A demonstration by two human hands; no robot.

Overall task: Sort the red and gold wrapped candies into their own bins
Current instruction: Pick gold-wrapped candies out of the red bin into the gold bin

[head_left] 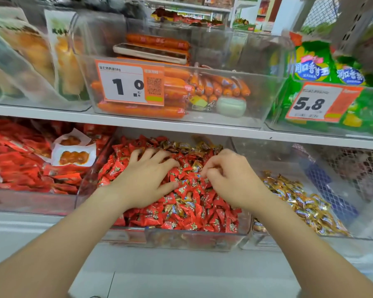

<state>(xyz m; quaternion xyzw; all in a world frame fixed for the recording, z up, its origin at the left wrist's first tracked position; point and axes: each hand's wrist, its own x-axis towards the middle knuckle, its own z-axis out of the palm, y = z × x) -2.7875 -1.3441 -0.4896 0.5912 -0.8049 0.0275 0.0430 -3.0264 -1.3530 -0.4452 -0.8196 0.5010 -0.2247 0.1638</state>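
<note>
A clear middle bin (pixel 181 239) on the lower shelf holds a heap of red wrapped candies (pixel 194 214) with gold wrapped candies (pixel 192 147) mixed in, mostly at the back. To its right, a second clear bin (pixel 256 239) holds only gold candies (pixel 299 201). My left hand (pixel 146 179) lies flat on the red heap with fingers spread, holding nothing. My right hand (pixel 226 177) hovers over the heap's middle with fingers curled and pinched together at the candies; what it pinches is hidden by the fingers.
A bin of red snack packets (pixel 19 168) stands to the left. The upper shelf (pixel 138 121) overhangs the bins and carries a sausage bin with a price tag (pixel 129 82), bread packs (pixel 30 50) and green bags (pixel 323 67). Wire mesh (pixel 353 168) sits at far right.
</note>
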